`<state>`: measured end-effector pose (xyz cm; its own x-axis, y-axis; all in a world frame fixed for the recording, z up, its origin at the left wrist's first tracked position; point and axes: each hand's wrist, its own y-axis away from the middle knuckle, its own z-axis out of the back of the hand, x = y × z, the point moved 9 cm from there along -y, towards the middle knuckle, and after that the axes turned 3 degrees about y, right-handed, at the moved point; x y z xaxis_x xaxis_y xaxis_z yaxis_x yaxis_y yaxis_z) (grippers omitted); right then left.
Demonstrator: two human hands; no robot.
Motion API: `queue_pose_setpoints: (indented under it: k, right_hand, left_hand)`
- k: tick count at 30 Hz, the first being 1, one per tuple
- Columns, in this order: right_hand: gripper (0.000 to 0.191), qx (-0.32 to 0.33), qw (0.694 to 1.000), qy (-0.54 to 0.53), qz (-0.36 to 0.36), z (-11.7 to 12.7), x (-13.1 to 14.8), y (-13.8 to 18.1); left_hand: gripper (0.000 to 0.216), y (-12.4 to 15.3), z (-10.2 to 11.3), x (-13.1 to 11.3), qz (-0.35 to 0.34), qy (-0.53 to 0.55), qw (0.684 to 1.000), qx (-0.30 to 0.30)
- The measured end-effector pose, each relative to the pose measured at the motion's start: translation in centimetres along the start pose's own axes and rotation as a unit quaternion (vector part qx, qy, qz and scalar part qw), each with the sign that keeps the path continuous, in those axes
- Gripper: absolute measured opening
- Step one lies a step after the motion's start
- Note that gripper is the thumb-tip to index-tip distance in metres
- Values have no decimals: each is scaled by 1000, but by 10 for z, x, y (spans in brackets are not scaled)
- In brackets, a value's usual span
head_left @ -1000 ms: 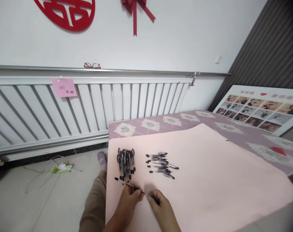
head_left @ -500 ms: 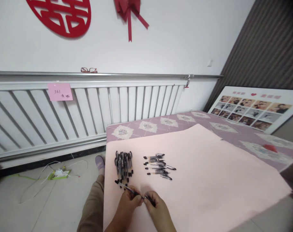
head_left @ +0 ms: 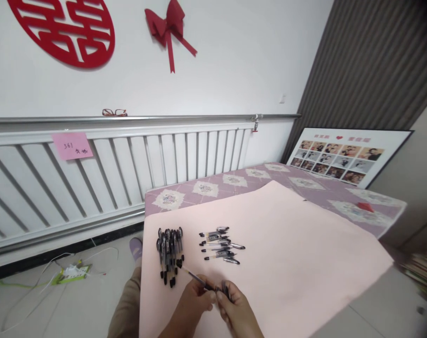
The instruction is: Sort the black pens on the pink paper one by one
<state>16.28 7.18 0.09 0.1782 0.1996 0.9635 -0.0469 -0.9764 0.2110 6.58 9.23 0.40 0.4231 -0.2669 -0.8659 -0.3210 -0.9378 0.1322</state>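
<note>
My left hand (head_left: 195, 300) is closed on a clear-barrelled pen (head_left: 193, 274), whose black end points up and left toward the pile. My right hand (head_left: 236, 307) pinches a dark pen cap (head_left: 226, 287) close to the pen's other end. The fingertips of both hands meet there, so I cannot tell whether cap and pen touch. Just beyond my left hand lies a dense pile of capped black pens (head_left: 169, 253). Farther right, uncapped pens (head_left: 213, 244) and loose caps (head_left: 231, 260) are spread in a loose group.
Pink sheet (head_left: 277, 263) covers the table, over a purple patterned cloth (head_left: 227, 180). Behind stands a white radiator (head_left: 164, 159) with glasses (head_left: 114, 112) on its pipe. A power strip (head_left: 72, 273) with cables lies on the floor at left. A photo board (head_left: 340, 152) leans at right.
The view has shifted, so the scene sits farther left. Both hands, with pen and cap, are a bit farther from the pile of capped pens. The grips look much the same.
</note>
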Motion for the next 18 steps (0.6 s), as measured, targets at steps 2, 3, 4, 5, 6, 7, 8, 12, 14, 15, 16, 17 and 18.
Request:
queue_pose_setpoints:
  k: [2,3,4,5,6,7,8,12,14,15,16,17,18]
  right_hand:
    - [31,-1,1000,-18,1,10,5,2]
    - [30,-1,1000,-25,1,16,7,2]
    - [29,-3,1000,-29,1,22,9,3]
    - [28,-6,1000,-27,2,29,11,3]
    - [27,-8,1000,-23,3,35,13,3]
    - [27,-10,1000,-16,3,41,13,2]
    - [26,-9,1000,-6,6,47,14,1]
    - [22,-2,994,103,32,63,24,-7]
    - [20,-11,982,180,53,70,33,-13]
    - [19,-18,976,210,63,74,39,-16]
    - [18,-27,970,231,73,78,44,-20]
    - [18,-37,965,245,83,82,50,-23]
    - [17,-47,961,256,91,85,55,-26]
  left_hand:
    - [44,-1,-5,-3,13,13,1000,-6]
    - [49,-1,-4,-6,20,26,999,-20]
    - [54,-1,-2,-9,25,40,998,-39]
    - [57,-1,2,-14,24,54,996,-60]
    - [59,-1,6,-19,18,65,994,-82]
    - [61,-1,10,-24,7,70,993,-99]
    - [61,-2,14,-30,-6,65,992,-111]
    - [41,-16,17,-40,-33,-172,980,-91]
    - [29,-24,14,-36,-32,-286,955,-68]
    - [23,-28,13,-34,-36,-325,943,-62]
    - [18,-32,11,-34,-44,-356,932,-57]
    - [14,-34,8,-34,-56,-393,916,-51]
    - [12,-37,5,-35,-69,-431,899,-44]
